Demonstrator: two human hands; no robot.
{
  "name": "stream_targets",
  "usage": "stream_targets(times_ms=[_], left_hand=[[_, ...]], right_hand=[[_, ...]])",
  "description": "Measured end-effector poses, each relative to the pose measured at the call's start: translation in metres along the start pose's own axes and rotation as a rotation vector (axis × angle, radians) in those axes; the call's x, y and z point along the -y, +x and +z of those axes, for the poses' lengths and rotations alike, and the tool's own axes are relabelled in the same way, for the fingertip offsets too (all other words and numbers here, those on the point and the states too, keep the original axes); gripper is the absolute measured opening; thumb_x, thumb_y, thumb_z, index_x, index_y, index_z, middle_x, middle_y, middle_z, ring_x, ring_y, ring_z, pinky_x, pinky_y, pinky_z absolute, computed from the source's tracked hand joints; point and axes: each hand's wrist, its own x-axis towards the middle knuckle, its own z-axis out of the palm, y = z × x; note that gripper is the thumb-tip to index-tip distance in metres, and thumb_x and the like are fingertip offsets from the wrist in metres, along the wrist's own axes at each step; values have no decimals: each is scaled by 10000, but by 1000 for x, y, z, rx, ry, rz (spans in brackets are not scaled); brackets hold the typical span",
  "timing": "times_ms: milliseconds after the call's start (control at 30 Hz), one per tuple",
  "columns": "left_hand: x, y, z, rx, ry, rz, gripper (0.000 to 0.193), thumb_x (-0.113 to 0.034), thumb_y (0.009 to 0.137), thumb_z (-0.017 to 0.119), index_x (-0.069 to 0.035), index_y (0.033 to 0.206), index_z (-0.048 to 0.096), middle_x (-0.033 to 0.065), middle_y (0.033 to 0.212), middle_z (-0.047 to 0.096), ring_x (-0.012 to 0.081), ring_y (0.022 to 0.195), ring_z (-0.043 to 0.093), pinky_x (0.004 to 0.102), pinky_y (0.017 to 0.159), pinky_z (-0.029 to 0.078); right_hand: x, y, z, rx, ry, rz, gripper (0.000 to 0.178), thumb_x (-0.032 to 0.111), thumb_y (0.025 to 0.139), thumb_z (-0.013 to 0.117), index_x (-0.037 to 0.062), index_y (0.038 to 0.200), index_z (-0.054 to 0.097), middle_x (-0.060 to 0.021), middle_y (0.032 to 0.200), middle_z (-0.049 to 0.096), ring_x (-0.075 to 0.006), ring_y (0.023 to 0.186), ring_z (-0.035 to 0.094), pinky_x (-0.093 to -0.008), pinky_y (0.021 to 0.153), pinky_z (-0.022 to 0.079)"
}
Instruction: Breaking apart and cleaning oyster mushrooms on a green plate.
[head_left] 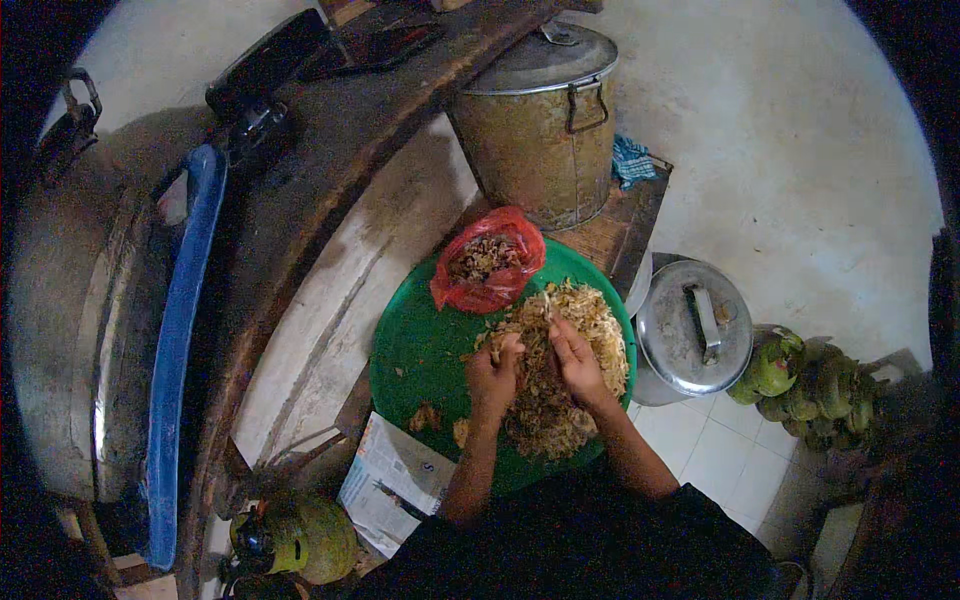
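A round green tray [405, 345] bears a wide heap of shredded food [600, 330], pale yellow at the right and browner toward me; its kind is unclear. Over the heap, my left hand [493, 378] is closed with curled fingers, and what they hold is too small to name. Close on its right, my right hand [578, 368] pinches a pale strip [547, 304] whose end sticks up past the fingertips. At the tray's far side sits an open red plastic bag [465, 288] with dark brown bits in it. Brown scraps [424, 416] lie at the near left of the tray.
Behind the tray stands a tall lidded metal pot [535, 150], a blue checked cloth [632, 162] beside it. Rightward are another lidded pot [685, 330] and green gas cylinders [815, 385]. A newspaper [395, 480], gas cylinder [310, 540] and dark counter edge [330, 200] line the left.
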Motion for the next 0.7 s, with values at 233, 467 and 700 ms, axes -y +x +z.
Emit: stream_targets(times_ms=[233, 467, 700], left_hand=[[9, -1, 0, -149, -618, -382, 175, -225, 872, 558, -52, 889, 579, -41, 679, 532, 38, 542, 413, 201, 483, 337], [6, -3, -3, 83, -150, -19, 233, -245, 888, 519, -18, 850, 552, -2, 665, 480, 79, 565, 432, 253, 490, 354], [8, -10, -16, 31, 245, 59, 278, -250, 915, 438, 5, 911, 548, 92, 698, 478, 149, 633, 472, 321, 541, 363]], right_hand=[[42, -2, -9, 294, -211, 289, 500, 351, 905, 456, 16, 1274, 413, -148, 1167, 535, -245, 1103, 487, -336, 964, 329], [3, 1, 0, 435, -84, 422, 447, 338, 898, 480, 49, 1240, 472, -61, 889, 612, -158, 813, 566, -272, 735, 441], [8, 34, 1, 414, 95, 417, 424, 389, 921, 386, 112, 1233, 464, -73, 944, 576, -173, 861, 539, -302, 768, 436]])
